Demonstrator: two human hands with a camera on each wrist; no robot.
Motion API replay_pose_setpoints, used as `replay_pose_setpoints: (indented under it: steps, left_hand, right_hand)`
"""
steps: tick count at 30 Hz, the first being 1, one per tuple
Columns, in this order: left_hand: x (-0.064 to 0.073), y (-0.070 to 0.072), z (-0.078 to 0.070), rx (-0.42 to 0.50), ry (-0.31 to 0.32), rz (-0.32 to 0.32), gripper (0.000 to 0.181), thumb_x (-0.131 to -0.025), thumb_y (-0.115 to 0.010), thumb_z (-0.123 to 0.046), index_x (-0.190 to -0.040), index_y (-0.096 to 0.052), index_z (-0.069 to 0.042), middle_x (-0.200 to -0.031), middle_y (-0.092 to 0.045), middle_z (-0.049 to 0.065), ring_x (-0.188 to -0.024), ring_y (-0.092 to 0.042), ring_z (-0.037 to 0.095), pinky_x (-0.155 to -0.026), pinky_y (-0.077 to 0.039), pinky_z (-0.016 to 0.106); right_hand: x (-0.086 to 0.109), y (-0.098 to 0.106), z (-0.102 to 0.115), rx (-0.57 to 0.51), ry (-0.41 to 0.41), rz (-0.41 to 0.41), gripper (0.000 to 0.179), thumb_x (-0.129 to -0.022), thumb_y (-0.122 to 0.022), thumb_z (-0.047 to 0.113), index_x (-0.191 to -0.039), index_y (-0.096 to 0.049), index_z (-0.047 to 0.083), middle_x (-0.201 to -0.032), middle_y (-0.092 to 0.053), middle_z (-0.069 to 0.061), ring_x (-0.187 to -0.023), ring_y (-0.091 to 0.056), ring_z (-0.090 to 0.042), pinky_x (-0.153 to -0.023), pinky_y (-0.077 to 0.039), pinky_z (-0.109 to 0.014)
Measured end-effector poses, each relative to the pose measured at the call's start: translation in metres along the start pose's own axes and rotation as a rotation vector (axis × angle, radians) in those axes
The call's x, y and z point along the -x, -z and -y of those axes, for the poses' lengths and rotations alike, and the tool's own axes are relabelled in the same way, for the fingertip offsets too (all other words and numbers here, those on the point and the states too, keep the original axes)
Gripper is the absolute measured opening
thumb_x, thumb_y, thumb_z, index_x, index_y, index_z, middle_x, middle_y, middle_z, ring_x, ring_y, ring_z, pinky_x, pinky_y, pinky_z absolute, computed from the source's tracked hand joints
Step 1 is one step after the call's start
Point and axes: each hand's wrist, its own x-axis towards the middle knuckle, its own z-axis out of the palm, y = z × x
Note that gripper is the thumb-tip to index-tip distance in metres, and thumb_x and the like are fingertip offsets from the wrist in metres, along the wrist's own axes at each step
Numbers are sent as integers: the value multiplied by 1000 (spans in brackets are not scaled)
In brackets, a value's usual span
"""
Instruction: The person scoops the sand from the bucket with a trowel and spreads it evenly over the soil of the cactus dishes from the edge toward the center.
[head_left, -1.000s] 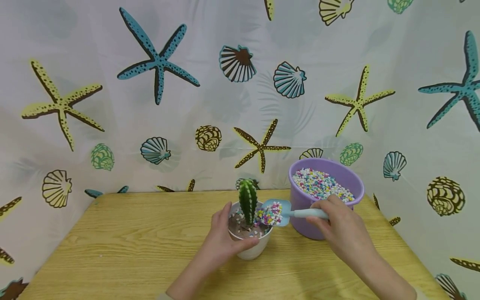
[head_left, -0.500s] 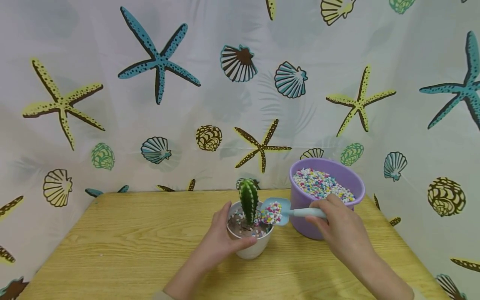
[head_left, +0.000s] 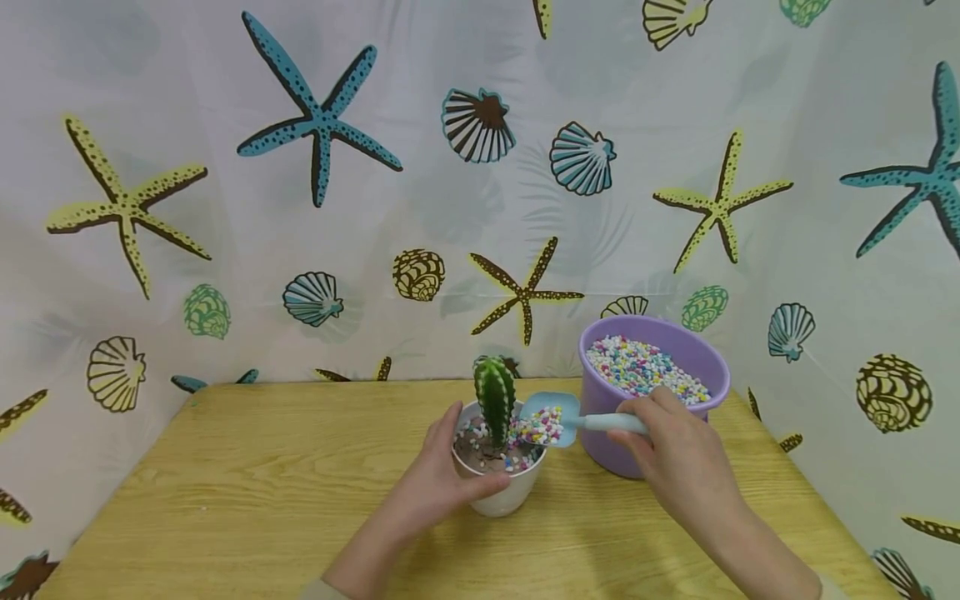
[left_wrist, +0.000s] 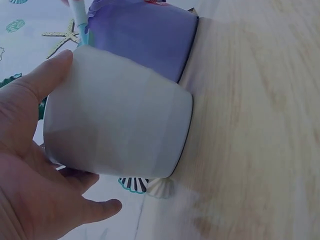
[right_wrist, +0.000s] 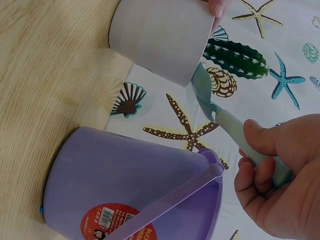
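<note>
A green cactus [head_left: 495,404] stands in a white flowerpot [head_left: 504,498] with brown soil and scattered coloured pebbles on top. My left hand [head_left: 442,471] holds the pot by its side, thumb near the front rim. My right hand [head_left: 682,450] grips the pale blue handle of a small shovel [right_wrist: 232,125]. The shovel's blade rests at the pot's right rim, tilted toward the cactus, and carries a heap of coloured pebbles [head_left: 543,427]. In the left wrist view the white pot [left_wrist: 120,115] covers most of the shovel.
A purple bucket [head_left: 607,446] filled with multicoloured pebbles stands to the right, behind the right hand. Its handle [right_wrist: 170,202] hangs down over a red label. The wooden table [head_left: 247,500] ends at a cloth backdrop [head_left: 360,225] printed with starfish and shells.
The shovel blade has tipped slightly toward the pot, and its pebbles have slid to the blade's front; fewer lie on it. More pebbles lie on the soil. Both hands keep their holds.
</note>
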Motion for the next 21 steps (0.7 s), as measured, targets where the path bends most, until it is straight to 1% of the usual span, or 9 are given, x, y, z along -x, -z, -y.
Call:
replay_pose_setpoints:
  steps: [4, 7, 9, 12, 16, 18, 21]
  left_hand:
    - [1, -6, -1, -30, 1, -49, 135, -79, -100, -54, -176, -19, -7, -173, -25, 29, -153, -41, 53, -122, -37, 68]
    - [3, -9, -4, -43, -7, -86, 135, -79, -100, -53, -176, -19, -5, -170, -25, 32, -149, -44, 56, -120, -40, 68]
    - [4, -9, -6, -42, -9, -100, 135, -79, -101, -51, -176, -18, -5, -169, -25, 33, -147, -46, 58, -119, -41, 68]
    - [4, -9, -5, -40, -2, -84, 135, -80, -100, -52, -177, -16, -8, -171, -21, 33, -147, -45, 58, -119, -40, 69]
    - [1, -3, 0, -12, 0, -24, 135, -82, -97, -54, -178, -13, -10, -177, -15, 28, -154, -36, 56, -123, -33, 71]
    - [0, -1, 2, 8, -3, -4, 134, -83, -97, -52, -178, -13, -10, -179, -16, 28, -157, -32, 55, -124, -30, 72]
    - [1, -1, 0, 20, 2, -11, 134, -82, -98, -51, -178, -13, -12, -177, -21, 28, -157, -33, 54, -124, -30, 72]
  right_hand:
    - [0, 0, 1, 2, 5, -6, 20, -89, -94, 15, -102, -78, 16, -90, -58, 8, -71, -52, -8, -59, -50, -29]
    - [-1, 0, 2, 1, -1, -1, 20, -90, -93, 14, -103, -78, 16, -90, -58, 8, -71, -53, -8, -60, -50, -30]
    - [-1, 0, 2, 0, -5, 5, 19, -90, -93, 15, -103, -78, 16, -90, -58, 7, -71, -53, -8, -60, -51, -30]
    - [-2, 0, 3, 1, -11, 11, 19, -91, -93, 15, -103, -78, 15, -90, -58, 7, -70, -53, -8, -60, -51, -30]
    - [-2, -1, 4, 5, -7, 9, 19, -91, -92, 15, -103, -78, 15, -90, -57, 7, -70, -53, -8, -60, -51, -30]
    - [-1, -1, 3, 9, 4, -1, 20, -90, -93, 14, -103, -77, 15, -90, -57, 7, -69, -53, -8, -60, -52, -30]
    - [-1, -3, 3, 18, 27, -24, 22, -89, -94, 13, -102, -77, 14, -89, -56, 7, -68, -53, -8, -59, -51, -30]
